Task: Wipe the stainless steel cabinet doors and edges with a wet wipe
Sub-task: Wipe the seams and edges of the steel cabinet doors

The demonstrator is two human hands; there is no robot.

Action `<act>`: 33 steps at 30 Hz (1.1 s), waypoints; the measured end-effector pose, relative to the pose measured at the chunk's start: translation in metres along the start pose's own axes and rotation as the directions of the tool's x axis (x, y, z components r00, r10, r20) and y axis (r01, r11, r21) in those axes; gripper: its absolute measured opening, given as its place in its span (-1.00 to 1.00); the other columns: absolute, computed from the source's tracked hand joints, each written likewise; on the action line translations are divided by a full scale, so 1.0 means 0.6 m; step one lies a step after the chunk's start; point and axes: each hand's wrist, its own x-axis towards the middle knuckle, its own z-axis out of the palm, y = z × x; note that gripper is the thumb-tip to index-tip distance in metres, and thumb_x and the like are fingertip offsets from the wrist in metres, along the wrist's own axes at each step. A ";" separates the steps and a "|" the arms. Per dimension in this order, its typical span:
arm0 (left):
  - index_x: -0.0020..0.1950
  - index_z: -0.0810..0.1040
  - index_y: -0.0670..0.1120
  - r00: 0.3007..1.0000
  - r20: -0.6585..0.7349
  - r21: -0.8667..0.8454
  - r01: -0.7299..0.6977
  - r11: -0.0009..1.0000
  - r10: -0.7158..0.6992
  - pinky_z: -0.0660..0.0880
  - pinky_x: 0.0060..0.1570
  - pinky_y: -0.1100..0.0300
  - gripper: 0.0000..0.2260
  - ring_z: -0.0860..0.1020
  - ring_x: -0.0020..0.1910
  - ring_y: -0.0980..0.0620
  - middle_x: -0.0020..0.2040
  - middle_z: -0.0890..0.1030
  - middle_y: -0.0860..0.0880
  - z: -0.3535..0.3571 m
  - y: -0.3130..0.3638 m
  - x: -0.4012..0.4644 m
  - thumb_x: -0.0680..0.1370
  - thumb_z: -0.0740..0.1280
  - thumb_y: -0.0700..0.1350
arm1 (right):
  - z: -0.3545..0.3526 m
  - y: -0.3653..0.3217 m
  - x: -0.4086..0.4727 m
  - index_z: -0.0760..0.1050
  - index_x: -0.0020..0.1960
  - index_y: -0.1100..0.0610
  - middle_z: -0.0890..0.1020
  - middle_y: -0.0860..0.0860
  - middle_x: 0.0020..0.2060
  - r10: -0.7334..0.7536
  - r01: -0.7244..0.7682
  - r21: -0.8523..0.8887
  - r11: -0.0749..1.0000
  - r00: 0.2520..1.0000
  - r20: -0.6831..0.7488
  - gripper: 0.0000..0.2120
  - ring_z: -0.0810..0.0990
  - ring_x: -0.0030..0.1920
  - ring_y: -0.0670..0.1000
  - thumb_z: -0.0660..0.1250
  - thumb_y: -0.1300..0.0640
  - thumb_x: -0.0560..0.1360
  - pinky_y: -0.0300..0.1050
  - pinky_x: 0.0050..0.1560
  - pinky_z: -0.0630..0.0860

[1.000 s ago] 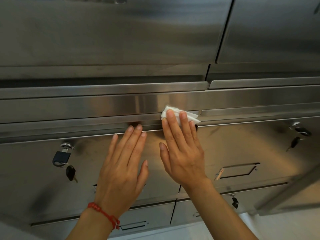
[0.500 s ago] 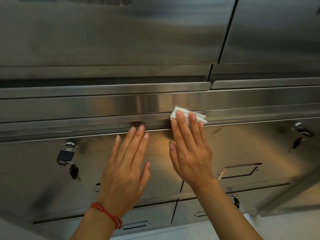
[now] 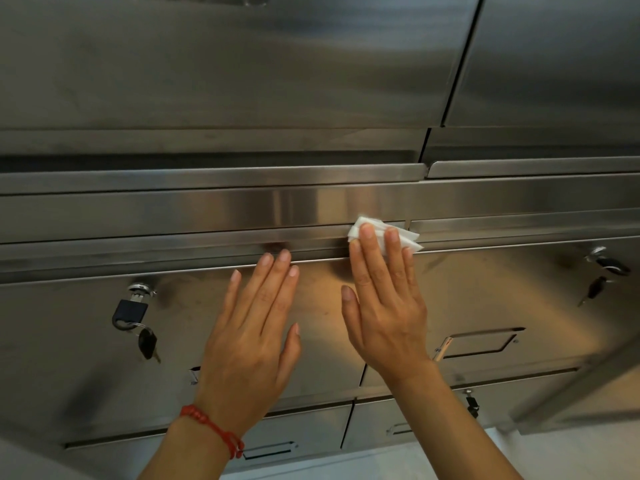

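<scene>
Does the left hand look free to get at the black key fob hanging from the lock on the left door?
Probably yes. The left hand lies flat and holds nothing, and only bare steel door shows between it and the key fob. The right hand is busy pressing the wipe.
</scene>
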 end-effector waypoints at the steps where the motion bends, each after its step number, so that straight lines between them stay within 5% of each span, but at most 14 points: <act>1: 0.43 0.23 -0.25 1.000 -0.001 0.000 0.002 1.000 -0.002 0.12 0.43 -0.11 -0.53 0.21 0.45 -0.10 0.43 0.29 -0.20 0.001 0.000 0.000 0.53 0.15 -0.15 | 0.002 -0.005 0.002 0.08 0.47 0.23 0.16 0.09 0.46 -0.014 0.014 0.016 1.000 1.000 0.001 -0.50 0.05 0.49 0.15 0.10 0.12 0.58 0.14 0.44 0.11; 33: 0.43 0.21 -0.23 0.998 -0.006 -0.025 0.059 0.998 -0.059 0.09 0.42 -0.15 -0.53 0.19 0.46 -0.09 0.44 0.28 -0.16 -0.023 -0.033 -0.021 0.53 0.14 -0.14 | 0.018 -0.052 0.013 0.12 0.46 0.22 0.19 0.09 0.44 -0.031 0.031 -0.003 1.000 1.000 -0.001 -0.49 0.08 0.50 0.13 0.14 0.16 0.55 0.11 0.44 0.15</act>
